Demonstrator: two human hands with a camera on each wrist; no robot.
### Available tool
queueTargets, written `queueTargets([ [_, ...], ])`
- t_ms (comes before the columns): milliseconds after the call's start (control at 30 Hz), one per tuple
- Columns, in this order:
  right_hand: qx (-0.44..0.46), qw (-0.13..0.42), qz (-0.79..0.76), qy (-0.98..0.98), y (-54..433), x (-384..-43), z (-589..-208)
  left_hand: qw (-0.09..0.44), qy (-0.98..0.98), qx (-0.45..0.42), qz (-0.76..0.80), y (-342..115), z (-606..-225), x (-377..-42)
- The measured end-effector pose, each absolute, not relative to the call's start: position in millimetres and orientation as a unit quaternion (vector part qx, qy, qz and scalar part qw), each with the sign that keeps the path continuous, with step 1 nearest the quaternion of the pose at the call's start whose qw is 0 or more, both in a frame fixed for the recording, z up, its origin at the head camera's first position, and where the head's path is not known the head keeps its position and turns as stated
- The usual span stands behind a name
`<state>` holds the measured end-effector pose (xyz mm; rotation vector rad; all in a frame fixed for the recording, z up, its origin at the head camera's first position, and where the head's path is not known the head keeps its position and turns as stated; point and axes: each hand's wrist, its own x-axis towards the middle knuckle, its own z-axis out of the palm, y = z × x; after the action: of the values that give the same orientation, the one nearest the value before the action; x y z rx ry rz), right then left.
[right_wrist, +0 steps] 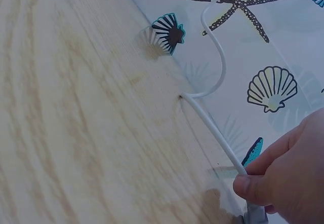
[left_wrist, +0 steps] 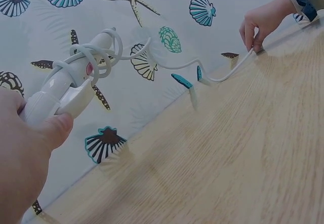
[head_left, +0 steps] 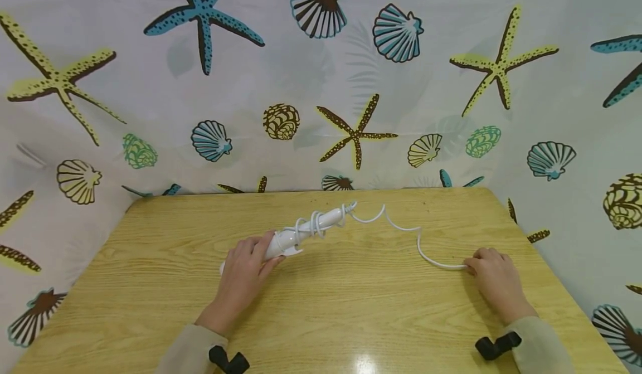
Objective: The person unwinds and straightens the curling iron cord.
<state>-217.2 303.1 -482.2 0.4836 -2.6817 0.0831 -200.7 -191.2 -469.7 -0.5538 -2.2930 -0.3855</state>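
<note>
My left hand (head_left: 243, 271) grips a white curling iron (head_left: 283, 241) above the table, its far end tilted up to the right. A thumb lever (left_wrist: 76, 100) sticks out beside my left thumb. Loops of white cord (left_wrist: 90, 51) are wound around the handle. From its tip, the loose cord (head_left: 401, 228) runs in wavy bends to the right. Near the table's right side, my right hand (head_left: 494, 279) pinches the cord between thumb and fingers. Below those fingers, a pale grey end piece (right_wrist: 255, 215) is partly hidden, its kind unclear.
A wooden table (head_left: 351, 301) lies under both hands. Behind it and along the sides hangs a white cloth (head_left: 241, 90) printed with starfish and shells. Black bands (head_left: 497, 346) are on both wrists, over beige sleeves (head_left: 539, 346).
</note>
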Motion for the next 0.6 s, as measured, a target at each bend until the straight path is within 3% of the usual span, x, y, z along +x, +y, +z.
queueTargets([
  [600,0.192,0.21,0.043,-0.958,298.8,-215.4,-480.3,0.351,-0.899,-0.218,-0.146,-187.5,-466.5,-200.6],
])
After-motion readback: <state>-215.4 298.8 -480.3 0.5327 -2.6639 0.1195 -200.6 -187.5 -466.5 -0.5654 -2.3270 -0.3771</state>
